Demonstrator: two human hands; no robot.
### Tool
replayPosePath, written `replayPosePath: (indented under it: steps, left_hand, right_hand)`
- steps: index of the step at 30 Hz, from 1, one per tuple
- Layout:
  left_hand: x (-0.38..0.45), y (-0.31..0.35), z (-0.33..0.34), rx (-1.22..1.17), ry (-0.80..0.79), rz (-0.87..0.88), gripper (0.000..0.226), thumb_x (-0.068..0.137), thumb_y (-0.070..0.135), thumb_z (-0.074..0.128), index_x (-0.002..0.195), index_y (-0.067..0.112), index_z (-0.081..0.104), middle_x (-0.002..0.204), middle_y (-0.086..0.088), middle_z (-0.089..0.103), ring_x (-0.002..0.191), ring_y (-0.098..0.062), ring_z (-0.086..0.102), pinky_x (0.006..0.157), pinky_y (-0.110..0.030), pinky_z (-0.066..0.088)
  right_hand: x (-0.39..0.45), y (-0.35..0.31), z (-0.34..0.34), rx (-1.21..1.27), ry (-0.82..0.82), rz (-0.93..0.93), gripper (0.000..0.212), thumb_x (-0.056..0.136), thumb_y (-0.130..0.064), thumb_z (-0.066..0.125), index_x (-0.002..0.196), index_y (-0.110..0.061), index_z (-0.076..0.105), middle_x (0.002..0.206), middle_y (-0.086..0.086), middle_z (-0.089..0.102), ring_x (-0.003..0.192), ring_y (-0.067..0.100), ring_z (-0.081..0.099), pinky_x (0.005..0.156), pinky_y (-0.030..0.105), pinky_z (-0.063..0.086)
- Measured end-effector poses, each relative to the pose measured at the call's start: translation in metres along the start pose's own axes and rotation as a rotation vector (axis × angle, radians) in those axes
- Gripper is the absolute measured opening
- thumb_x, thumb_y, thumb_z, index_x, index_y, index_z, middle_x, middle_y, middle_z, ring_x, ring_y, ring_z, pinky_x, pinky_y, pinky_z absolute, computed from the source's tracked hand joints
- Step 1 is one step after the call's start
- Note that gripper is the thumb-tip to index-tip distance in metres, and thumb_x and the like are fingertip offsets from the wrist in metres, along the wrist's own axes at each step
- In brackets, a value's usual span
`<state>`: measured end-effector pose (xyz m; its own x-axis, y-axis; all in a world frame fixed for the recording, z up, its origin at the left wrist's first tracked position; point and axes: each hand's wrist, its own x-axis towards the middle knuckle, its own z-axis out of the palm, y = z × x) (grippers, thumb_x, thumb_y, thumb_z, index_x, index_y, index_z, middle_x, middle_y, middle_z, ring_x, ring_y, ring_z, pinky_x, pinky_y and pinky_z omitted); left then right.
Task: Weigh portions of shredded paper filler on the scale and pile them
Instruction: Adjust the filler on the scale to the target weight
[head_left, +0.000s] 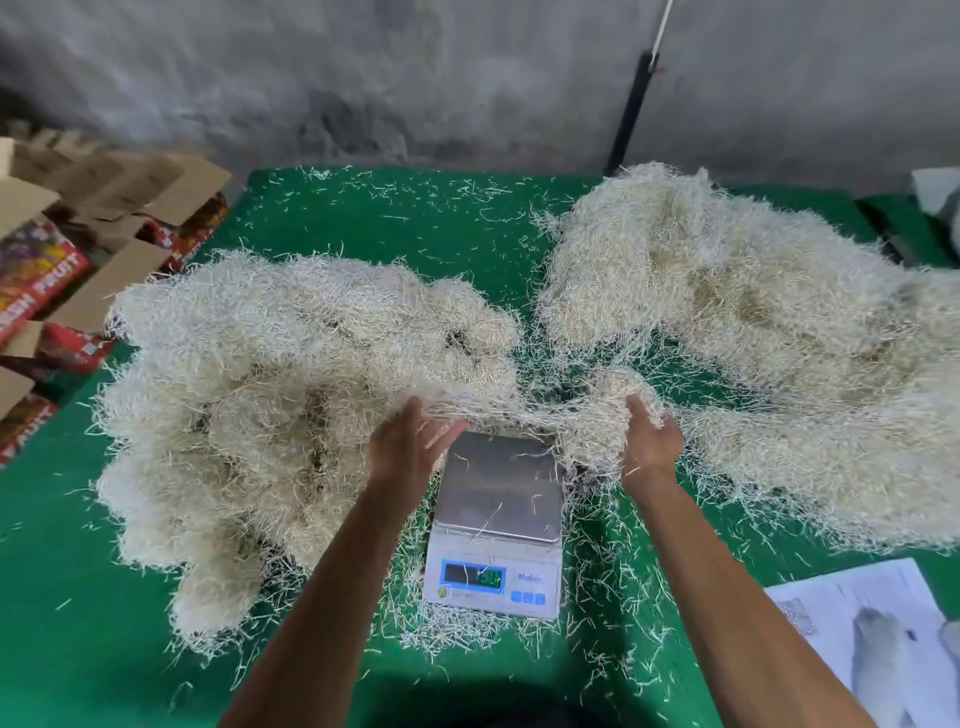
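While both arms reach out over the green worktop (467, 249), the person stretches a thin web of shredded paper filler (524, 413) between them, just above the far edge of the scale (496, 525). The left hand (410, 441) has its fingers fairly straight, touching the strands from below at the edge of the left pile (291, 395). The right hand (649, 436) is curled round a clump that trails from the right pile (753, 338).

My guess is that the strands are being pulled apart so a portion comes free of the tangle, which clings to itself and will not separate cleanly. With the scale set near, between the two heaps, material can pass across it from one side to the other. Its steel pan carries only a few stray threads, and the lit display is too blurred to read.

The filler is pale cream, fine and wiry, heaped in fluffy mounds. Loose bits lie scattered over the worktop. Cardboard boxes (78, 249) stand at the far left, and printed sheets (862, 623) lie near right.
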<state>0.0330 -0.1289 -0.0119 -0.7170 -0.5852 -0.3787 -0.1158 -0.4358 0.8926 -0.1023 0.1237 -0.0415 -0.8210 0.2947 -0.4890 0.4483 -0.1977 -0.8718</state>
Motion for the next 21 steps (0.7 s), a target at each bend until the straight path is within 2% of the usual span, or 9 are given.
replayPosePath:
  steps: [4,6,9,11,13,15,17,19,21]
  left_hand:
    - [-0.006,0.002,0.027,0.332,-0.103,-0.01,0.024,0.097,0.03,0.064,0.1,0.007,0.059,0.099,-0.007,0.064,0.081,-0.02,0.063,0.073,-0.03,0.056]
    - [-0.025,0.0,0.048,0.521,-0.301,0.08,0.034,0.09,0.051,0.054,0.087,0.017,0.05,0.087,-0.003,0.054,0.075,-0.018,0.05,0.076,-0.037,0.049]
    - [-0.034,-0.014,0.069,1.054,-0.591,0.267,0.068,0.077,0.077,0.063,0.117,0.022,0.062,0.078,0.004,0.067,0.06,-0.007,0.057,0.073,-0.034,0.052]
    - [-0.027,-0.024,0.069,1.258,-0.469,0.371,0.063,0.085,0.07,0.061,0.113,0.014,0.067,0.073,0.001,0.07,0.057,-0.006,0.057,0.075,-0.033,0.049]
    - [-0.017,-0.025,0.071,1.066,-0.393,0.367,0.044,0.095,0.049,0.062,0.083,0.006,0.066,0.062,-0.009,0.062,0.047,-0.013,0.047,0.058,-0.03,0.044]
    - [0.003,-0.015,0.069,0.993,-0.269,0.263,0.038,0.1,0.032,0.06,0.072,0.006,0.059,0.055,-0.005,0.055,0.044,-0.015,0.043,0.047,-0.027,0.038]
    - [0.021,-0.004,0.063,1.007,-0.153,0.121,0.024,0.101,0.025,0.056,0.085,0.009,0.06,0.071,-0.007,0.061,0.055,-0.017,0.05,0.051,-0.027,0.042]
    - [0.033,0.0,0.06,0.763,-0.123,-0.11,0.023,0.102,0.024,0.048,0.092,0.007,0.059,0.087,-0.015,0.06,0.066,-0.021,0.053,0.058,-0.03,0.044]
    - [0.042,0.001,0.067,0.485,-0.116,-0.233,0.02,0.103,0.018,0.045,0.099,0.004,0.059,0.095,-0.015,0.061,0.072,-0.021,0.056,0.06,-0.03,0.047]
  right_hand:
    - [0.0,0.003,0.002,0.002,0.003,0.025,0.094,0.09,-0.04,0.077,0.162,-0.013,0.023,0.161,0.018,0.037,0.149,0.041,0.034,0.12,0.048,0.031]
    - [0.002,0.003,0.003,-0.001,-0.003,0.012,0.094,0.09,-0.043,0.077,0.162,-0.013,0.025,0.161,0.016,0.039,0.149,0.04,0.035,0.12,0.048,0.03]
    - [0.006,-0.004,0.007,0.03,-0.013,-0.025,0.096,0.091,-0.042,0.078,0.162,-0.01,0.023,0.162,0.017,0.037,0.149,0.038,0.034,0.12,0.048,0.029]
    - [0.012,-0.011,0.006,0.045,-0.024,-0.047,0.096,0.091,-0.04,0.078,0.162,-0.007,0.022,0.162,0.018,0.037,0.15,0.037,0.034,0.121,0.048,0.029]
    - [0.019,-0.02,-0.002,0.048,0.005,-0.051,0.095,0.092,-0.039,0.077,0.162,-0.006,0.022,0.158,0.019,0.042,0.146,0.037,0.04,0.119,0.047,0.034]
    - [0.032,-0.029,-0.018,0.1,0.06,-0.017,0.094,0.091,-0.037,0.078,0.162,-0.006,0.024,0.143,0.017,0.055,0.128,0.034,0.056,0.106,0.045,0.047]
    - [0.044,-0.034,-0.035,0.166,0.109,0.018,0.092,0.091,-0.033,0.079,0.161,-0.006,0.026,0.141,0.017,0.056,0.124,0.033,0.058,0.103,0.041,0.049]
    - [0.055,-0.032,-0.047,0.17,0.115,0.006,0.094,0.089,-0.033,0.08,0.161,-0.006,0.026,0.15,0.019,0.05,0.129,0.036,0.055,0.109,0.044,0.048]
    - [0.059,-0.028,-0.052,0.176,0.1,0.006,0.097,0.086,-0.034,0.081,0.161,-0.006,0.026,0.144,0.017,0.054,0.118,0.03,0.061,0.102,0.04,0.052]
